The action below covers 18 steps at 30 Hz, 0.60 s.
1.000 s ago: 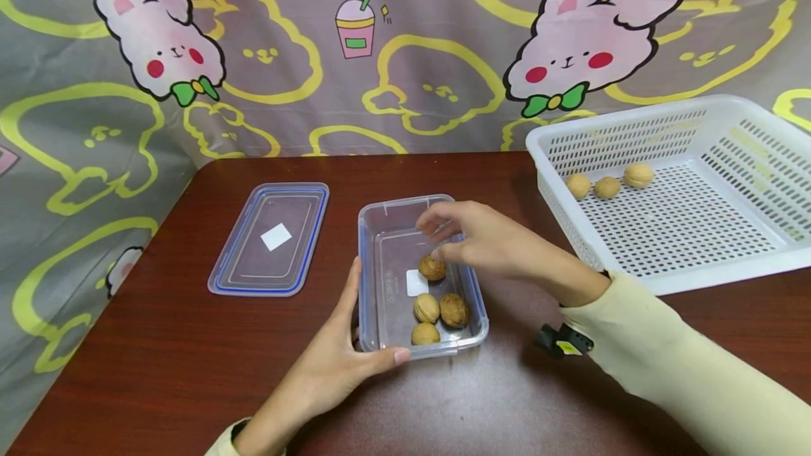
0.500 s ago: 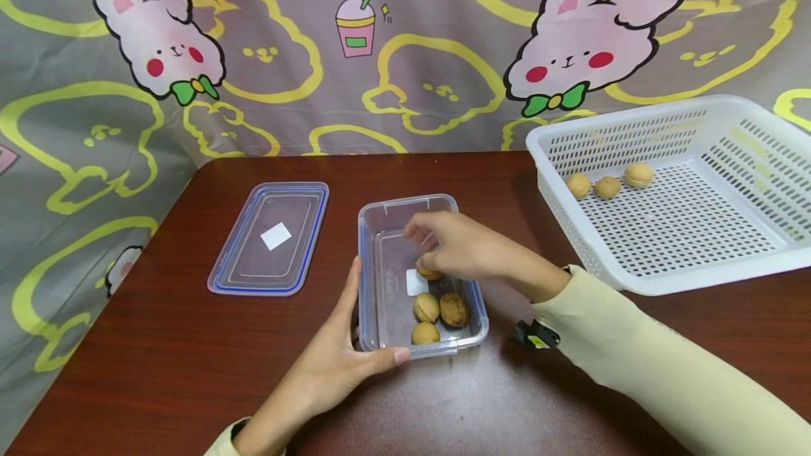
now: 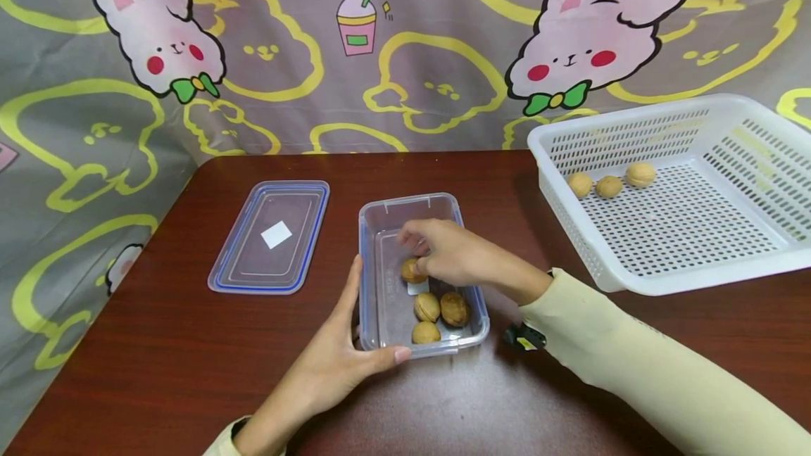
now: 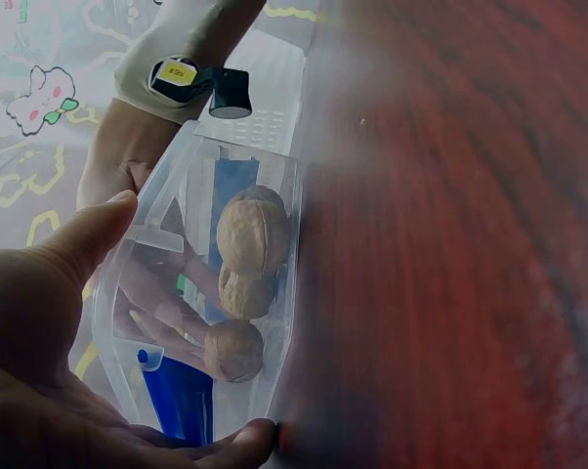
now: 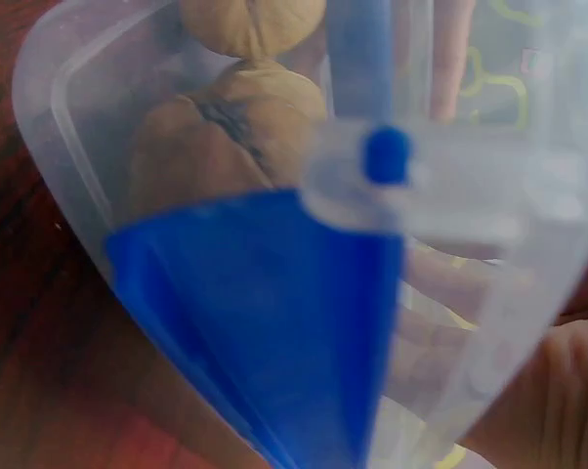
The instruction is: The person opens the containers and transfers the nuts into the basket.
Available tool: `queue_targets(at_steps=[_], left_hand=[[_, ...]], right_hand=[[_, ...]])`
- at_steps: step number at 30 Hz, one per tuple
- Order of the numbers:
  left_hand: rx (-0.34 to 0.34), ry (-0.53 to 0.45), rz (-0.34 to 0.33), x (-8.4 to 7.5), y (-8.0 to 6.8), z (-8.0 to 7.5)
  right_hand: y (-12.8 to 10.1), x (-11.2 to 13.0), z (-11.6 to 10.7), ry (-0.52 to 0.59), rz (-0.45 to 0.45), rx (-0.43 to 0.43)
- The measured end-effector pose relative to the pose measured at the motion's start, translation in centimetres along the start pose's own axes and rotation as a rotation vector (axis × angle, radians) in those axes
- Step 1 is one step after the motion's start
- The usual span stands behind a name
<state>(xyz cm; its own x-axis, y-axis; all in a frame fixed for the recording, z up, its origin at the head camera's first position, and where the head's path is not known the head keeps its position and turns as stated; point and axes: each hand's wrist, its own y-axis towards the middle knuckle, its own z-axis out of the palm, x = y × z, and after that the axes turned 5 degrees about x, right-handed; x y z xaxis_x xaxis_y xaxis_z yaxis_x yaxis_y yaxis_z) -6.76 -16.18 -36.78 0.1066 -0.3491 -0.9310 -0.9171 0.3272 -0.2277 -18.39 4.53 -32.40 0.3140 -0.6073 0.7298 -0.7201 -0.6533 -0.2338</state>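
A clear plastic food container (image 3: 383,280) stands on the table with several walnuts inside. My left hand (image 3: 332,354) grips its near left corner, fingers along the side and thumb over the front rim. Inside the container, my right hand (image 3: 453,252) is at a walnut (image 3: 414,271), thumb against its right side and bent fingers just beyond it. Nearer the front lie a darker walnut (image 3: 455,309) and two lighter walnuts, one (image 3: 427,307) beside it and one (image 3: 426,333) at the front wall. Through the container wall, the left wrist view shows several walnuts (image 4: 253,234); a blue clip (image 5: 265,303) fills the right wrist view.
Left of the container lies a clear lid (image 3: 298,234) with a blue seal and a white label. A white perforated basket (image 3: 671,276) stands at the right with three walnuts (image 3: 609,187) in its far left corner. A patterned curtain (image 3: 437,118) hangs behind the table.
My right hand has moved left and deeper into the container, and the walnut at its thumb has shifted left over the white label. The left hand stays on the container.
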Motion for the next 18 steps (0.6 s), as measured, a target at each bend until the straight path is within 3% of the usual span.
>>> queue_targets(at_steps=[18], left_hand=[[0.006, 0.005, -0.005, -0.1, -0.1, -0.1]], right_hand=[[1.2, -0.2, 1.9, 0.021, -0.052, -0.005]])
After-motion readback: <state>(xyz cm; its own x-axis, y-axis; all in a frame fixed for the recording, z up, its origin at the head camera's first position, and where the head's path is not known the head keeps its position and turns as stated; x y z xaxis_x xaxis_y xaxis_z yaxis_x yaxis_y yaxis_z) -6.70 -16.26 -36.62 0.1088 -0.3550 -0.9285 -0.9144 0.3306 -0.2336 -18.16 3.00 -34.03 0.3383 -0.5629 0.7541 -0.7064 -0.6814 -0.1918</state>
